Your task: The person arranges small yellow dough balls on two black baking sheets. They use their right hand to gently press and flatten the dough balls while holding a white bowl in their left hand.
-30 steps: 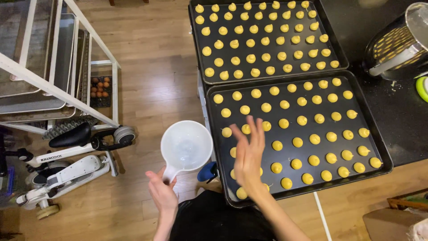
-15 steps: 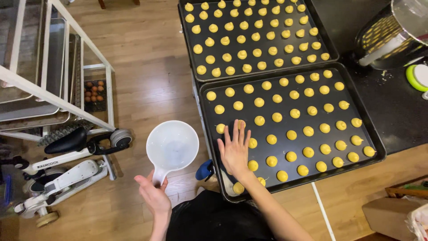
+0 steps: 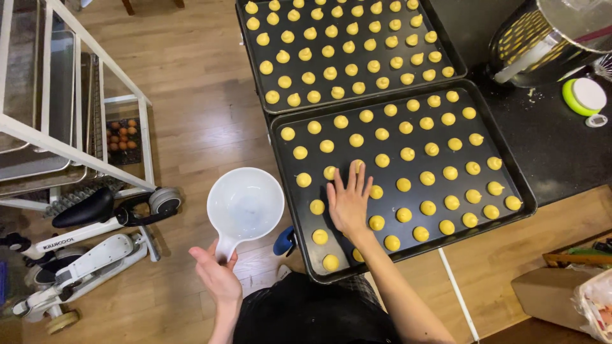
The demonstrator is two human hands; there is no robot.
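Your right hand [image 3: 349, 202] lies flat and spread wide, fingers fanned, on the near baking tray [image 3: 519, 191], touching the small yellow dough mounds [image 3: 404, 185] in its left rows. It grips nothing; the palm simply rests over the dough there. Your left hand [image 3: 217, 275] is closed around the short handle of a white bowl-shaped scoop [image 3: 245, 205], held out over the wooden floor [image 3: 191, 95] just left of the tray. The scoop is smooth, round and glossy, with a faint wet sheen inside.

The near tray is dark, shallow and rectangular with a raised rim, and the mounds on it are soft, rounded and set in tidy rows. A second tray [image 3: 255, 76] of the same kind sits just beyond, touching it. Far right stands a shiny metal bowl [image 3: 548, 38] on a dark counter, with a lime-rimmed round lid [image 3: 584, 95] beside it. A white metal rack [image 3: 76, 114] stands at the left.
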